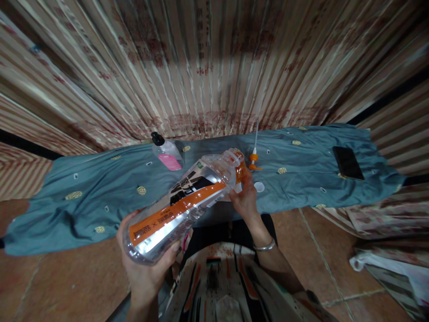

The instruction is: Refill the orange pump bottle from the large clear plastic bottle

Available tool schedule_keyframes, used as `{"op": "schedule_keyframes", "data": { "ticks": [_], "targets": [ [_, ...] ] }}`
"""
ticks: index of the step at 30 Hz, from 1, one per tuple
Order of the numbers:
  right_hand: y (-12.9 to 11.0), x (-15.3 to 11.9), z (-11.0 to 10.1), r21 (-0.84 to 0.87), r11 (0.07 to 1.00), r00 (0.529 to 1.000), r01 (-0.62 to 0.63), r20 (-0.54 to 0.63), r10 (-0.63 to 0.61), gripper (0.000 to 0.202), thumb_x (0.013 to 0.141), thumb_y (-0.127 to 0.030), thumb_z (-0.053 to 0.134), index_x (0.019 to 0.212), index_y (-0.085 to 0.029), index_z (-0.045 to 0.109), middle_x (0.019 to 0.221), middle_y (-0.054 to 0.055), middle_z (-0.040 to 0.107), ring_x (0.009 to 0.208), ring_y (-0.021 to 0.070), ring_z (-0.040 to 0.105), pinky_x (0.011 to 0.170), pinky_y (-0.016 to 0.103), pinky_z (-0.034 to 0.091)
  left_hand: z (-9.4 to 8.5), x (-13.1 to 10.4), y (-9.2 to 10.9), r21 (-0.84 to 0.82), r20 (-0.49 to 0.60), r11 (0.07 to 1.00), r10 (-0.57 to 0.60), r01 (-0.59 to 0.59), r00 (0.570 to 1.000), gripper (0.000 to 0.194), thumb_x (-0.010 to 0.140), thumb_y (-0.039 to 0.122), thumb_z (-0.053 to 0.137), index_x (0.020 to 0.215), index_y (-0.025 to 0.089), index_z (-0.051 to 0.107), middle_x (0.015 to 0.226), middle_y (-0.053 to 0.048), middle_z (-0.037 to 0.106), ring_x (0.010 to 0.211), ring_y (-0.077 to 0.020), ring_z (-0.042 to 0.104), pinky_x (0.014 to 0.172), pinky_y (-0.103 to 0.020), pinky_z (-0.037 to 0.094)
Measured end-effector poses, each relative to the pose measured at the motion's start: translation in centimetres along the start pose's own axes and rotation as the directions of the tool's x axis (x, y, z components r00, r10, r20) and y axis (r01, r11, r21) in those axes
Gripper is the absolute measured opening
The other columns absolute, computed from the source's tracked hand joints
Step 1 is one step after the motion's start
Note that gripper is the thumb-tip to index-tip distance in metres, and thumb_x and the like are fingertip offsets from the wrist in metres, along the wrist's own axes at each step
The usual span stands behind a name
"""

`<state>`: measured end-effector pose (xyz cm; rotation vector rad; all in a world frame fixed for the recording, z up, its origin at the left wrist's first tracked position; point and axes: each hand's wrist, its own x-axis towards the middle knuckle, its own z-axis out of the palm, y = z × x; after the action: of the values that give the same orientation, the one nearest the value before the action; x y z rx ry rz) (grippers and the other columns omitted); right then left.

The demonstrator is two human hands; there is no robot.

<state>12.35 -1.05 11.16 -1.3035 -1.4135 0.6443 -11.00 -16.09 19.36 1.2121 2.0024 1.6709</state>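
A large clear bottle with an orange and silver label is tilted, its neck towards the upper right. My left hand is wrapped round its base. By the bottle's mouth, my right hand grips a small orange container, whose lower part is hidden by the fingers. Just right of it, an orange pump head with a long clear tube lies on the blue cloth. A small white round cap rests near my right fingers.
The blue patterned cloth covers a long narrow surface. A clear bottle with a black top and pink label stands towards the back left. A black phone lies at the right. Pleated curtains hang behind.
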Motion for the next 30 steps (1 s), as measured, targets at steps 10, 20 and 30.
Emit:
{"op": "schedule_keyframes", "data": {
  "ticks": [10,20,30],
  "targets": [
    [0.16,0.11,0.01,-0.009,1.000,1.000,-0.004,0.000,0.004,0.084,0.088,-0.065,0.084,0.153,-0.021,0.055,0.134,0.018,0.079,0.125,0.0374,0.079,0.107,0.057,0.065,0.06,0.23,0.74,0.004,-0.005,1.000,-0.028,0.028,1.000,0.102,0.051,0.060,0.103,0.138,0.028,0.060,0.117,-0.008,0.079,0.098,-0.0314,0.079,0.085,-0.048,0.070],
    [-0.05,0.13,0.13,0.006,1.000,1.000,0.012,-0.015,-0.012,0.084,0.088,-0.067,0.083,0.150,-0.018,0.056,0.129,0.020,0.081,0.117,0.0387,0.081,0.100,0.056,0.068,-0.06,0.19,0.53,0.014,-0.006,1.000,-0.018,0.018,1.000,0.099,0.054,0.059,0.102,0.139,0.028,0.062,0.124,-0.010,0.077,0.106,-0.0338,0.079,0.092,-0.053,0.068],
    [0.20,0.09,0.06,-0.006,1.000,1.000,0.010,-0.009,-0.010,0.087,0.088,-0.069,0.083,0.152,-0.018,0.055,0.132,0.021,0.080,0.125,0.0399,0.079,0.107,0.059,0.065,-0.06,0.15,0.45,0.012,-0.007,0.999,0.038,-0.038,0.999,0.098,0.057,0.060,0.101,0.140,0.025,0.062,0.123,-0.011,0.078,0.104,-0.0307,0.079,0.090,-0.045,0.067]
  ]
}}
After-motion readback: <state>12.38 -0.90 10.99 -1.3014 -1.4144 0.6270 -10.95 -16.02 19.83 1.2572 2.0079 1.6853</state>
